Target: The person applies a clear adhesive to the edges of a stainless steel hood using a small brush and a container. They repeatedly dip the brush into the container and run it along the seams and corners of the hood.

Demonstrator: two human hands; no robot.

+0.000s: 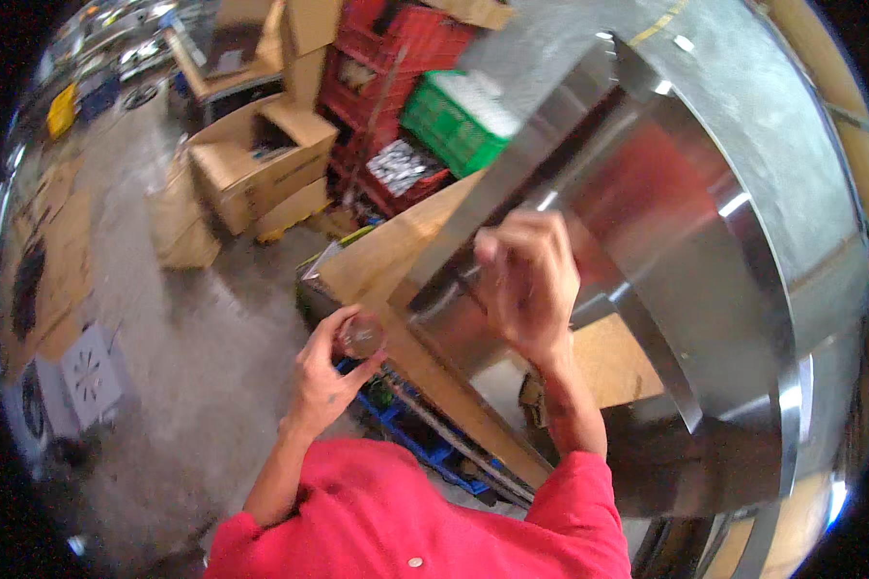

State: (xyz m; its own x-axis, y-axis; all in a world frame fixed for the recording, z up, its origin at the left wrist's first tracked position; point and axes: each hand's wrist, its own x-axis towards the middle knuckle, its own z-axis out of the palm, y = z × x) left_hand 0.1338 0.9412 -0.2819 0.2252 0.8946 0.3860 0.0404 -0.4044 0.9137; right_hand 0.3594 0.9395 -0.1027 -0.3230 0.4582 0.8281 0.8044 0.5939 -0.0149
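Observation:
My left hand is closed round a small, round, reddish-brown object with a greyish top face; its exact kind is unclear. It is held in the air just left of the wooden table edge. My right hand is raised over a large shiny bent sheet-metal piece. Motion smears its fingers, which look bent, and I cannot make out anything in them. The metal piece lies on the wooden table, its surface reflecting red.
Beyond the table stand stacked red crates and a green crate. Open cardboard boxes are on the floor to the left. Below the table edge are blue crates. A white panel with slots sits at far left.

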